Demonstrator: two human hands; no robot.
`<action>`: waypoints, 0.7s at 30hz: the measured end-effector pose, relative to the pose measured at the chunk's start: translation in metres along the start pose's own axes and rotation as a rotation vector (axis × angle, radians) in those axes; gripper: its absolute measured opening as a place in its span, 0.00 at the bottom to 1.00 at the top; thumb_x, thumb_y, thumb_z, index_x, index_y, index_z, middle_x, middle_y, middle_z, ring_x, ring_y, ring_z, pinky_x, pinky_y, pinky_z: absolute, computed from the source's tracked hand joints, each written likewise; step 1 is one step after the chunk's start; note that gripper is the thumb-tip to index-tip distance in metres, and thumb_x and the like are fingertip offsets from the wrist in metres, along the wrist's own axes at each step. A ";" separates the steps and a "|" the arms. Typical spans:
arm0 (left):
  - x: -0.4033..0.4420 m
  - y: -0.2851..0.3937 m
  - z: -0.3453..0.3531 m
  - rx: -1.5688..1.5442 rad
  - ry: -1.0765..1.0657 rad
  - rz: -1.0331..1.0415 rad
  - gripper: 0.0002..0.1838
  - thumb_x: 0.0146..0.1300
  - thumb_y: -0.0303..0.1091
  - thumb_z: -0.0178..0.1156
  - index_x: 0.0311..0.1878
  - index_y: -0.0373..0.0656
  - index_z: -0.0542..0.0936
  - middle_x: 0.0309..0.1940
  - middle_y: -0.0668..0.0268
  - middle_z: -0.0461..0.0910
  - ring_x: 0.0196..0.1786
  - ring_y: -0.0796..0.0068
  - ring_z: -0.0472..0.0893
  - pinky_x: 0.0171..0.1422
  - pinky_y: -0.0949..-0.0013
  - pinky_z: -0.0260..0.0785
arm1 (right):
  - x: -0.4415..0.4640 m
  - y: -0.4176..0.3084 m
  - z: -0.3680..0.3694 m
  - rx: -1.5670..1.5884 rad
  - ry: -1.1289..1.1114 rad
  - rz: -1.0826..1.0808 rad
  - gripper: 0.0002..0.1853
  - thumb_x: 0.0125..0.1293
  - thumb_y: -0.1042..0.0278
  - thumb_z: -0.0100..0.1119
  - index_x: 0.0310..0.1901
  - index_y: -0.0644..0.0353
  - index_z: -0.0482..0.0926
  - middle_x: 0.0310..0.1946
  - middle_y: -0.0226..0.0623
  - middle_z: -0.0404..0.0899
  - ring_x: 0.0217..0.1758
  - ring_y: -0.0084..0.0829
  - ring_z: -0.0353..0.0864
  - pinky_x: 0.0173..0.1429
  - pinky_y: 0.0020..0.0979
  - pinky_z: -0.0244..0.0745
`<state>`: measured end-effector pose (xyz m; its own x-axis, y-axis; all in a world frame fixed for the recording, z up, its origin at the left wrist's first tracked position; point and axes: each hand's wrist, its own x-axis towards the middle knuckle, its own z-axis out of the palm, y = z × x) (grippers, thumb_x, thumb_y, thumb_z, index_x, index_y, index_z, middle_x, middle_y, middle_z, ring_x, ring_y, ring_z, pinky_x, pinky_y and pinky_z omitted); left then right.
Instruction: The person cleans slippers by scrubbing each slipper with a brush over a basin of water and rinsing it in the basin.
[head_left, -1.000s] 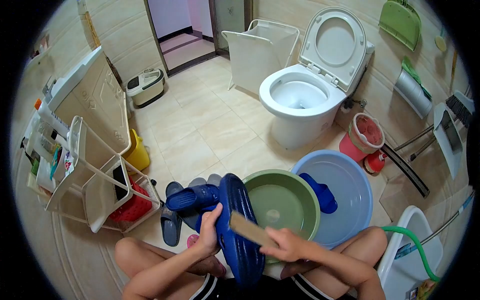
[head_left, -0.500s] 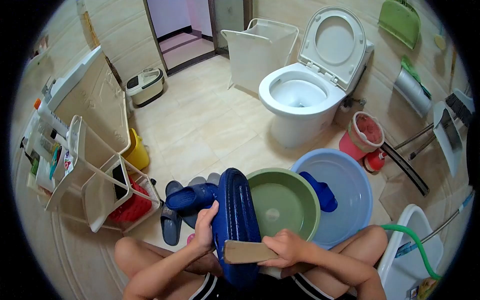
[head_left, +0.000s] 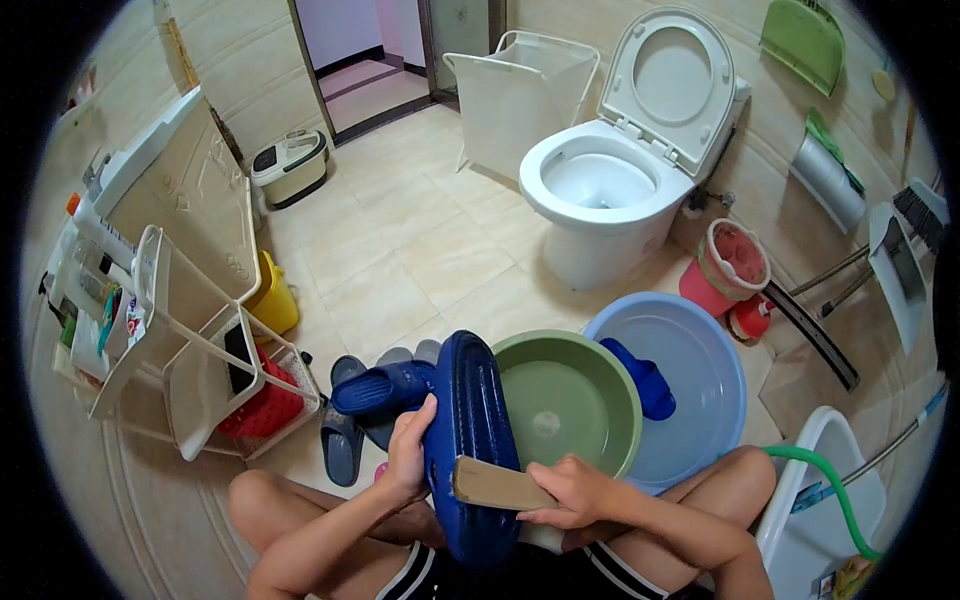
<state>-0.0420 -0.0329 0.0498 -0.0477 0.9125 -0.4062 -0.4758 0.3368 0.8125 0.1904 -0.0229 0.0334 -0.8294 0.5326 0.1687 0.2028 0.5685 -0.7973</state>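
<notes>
My left hand [head_left: 408, 452] is closed around the side of a wet, dark blue slipper [head_left: 472, 390], held on its edge above my lap. In my right hand [head_left: 575, 490] is a flat tan brush [head_left: 500, 486], pressed against the slipper's lower part; its bristles are hidden from view. A green basin [head_left: 520, 348] with water stands just beyond my right hand. Behind it, a second blue slipper [head_left: 640, 380] lies in the light blue basin [head_left: 738, 400]. Left of the held slipper, another blue slipper [head_left: 375, 390] rests on several grey slippers [head_left: 342, 450].
At the left stands a white rack [head_left: 225, 345] with a red basket [head_left: 265, 400]. A yellow bin [head_left: 272, 298] is behind it. The toilet [head_left: 600, 215] is ahead, with a pink bucket [head_left: 700, 285] at its right. A green hose [head_left: 835, 485] curves over a white tub [head_left: 785, 530].
The brush and my right hand have shifted slightly to the right along the slipper. My left hand keeps its hold, and the slipper stays almost in place.
</notes>
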 end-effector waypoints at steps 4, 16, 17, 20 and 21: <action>0.002 -0.017 -0.009 0.083 -0.071 -0.079 0.24 0.69 0.48 0.49 0.34 0.35 0.81 0.29 0.65 0.82 0.27 0.80 0.79 0.36 0.78 0.71 | -0.002 0.026 -0.003 -0.111 0.050 -0.018 0.21 0.58 0.52 0.62 0.31 0.64 0.68 0.16 0.49 0.69 0.21 0.51 0.73 0.26 0.42 0.67; 0.002 -0.006 -0.004 -0.019 -0.010 -0.040 0.24 0.70 0.49 0.48 0.37 0.33 0.80 0.29 0.63 0.82 0.28 0.79 0.80 0.35 0.78 0.72 | -0.001 0.017 -0.002 0.069 -0.003 0.255 0.22 0.63 0.49 0.56 0.35 0.64 0.68 0.23 0.55 0.74 0.26 0.56 0.76 0.32 0.46 0.71; 0.002 -0.007 -0.005 -0.023 -0.034 -0.058 0.25 0.70 0.49 0.48 0.37 0.33 0.80 0.29 0.62 0.82 0.28 0.78 0.80 0.36 0.77 0.72 | -0.001 0.024 0.000 0.069 -0.002 0.254 0.22 0.63 0.49 0.56 0.35 0.64 0.68 0.23 0.55 0.74 0.26 0.56 0.76 0.32 0.46 0.71; -0.001 -0.020 -0.002 0.067 -0.049 -0.084 0.25 0.70 0.49 0.47 0.38 0.32 0.80 0.29 0.62 0.82 0.29 0.78 0.80 0.37 0.77 0.72 | 0.000 0.044 0.005 0.078 0.160 0.444 0.22 0.63 0.48 0.56 0.35 0.64 0.68 0.23 0.55 0.75 0.27 0.55 0.77 0.32 0.45 0.71; -0.001 -0.024 -0.002 0.108 -0.062 -0.069 0.25 0.70 0.48 0.48 0.38 0.32 0.80 0.30 0.62 0.82 0.29 0.78 0.80 0.37 0.76 0.72 | -0.001 0.047 0.004 0.079 0.201 0.420 0.22 0.63 0.49 0.57 0.35 0.63 0.68 0.23 0.55 0.75 0.27 0.55 0.77 0.32 0.45 0.71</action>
<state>-0.0320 -0.0426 0.0306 0.0383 0.8977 -0.4388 -0.3786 0.4195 0.8251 0.1989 0.0005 -0.0065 -0.5652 0.8215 -0.0756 0.4526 0.2321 -0.8610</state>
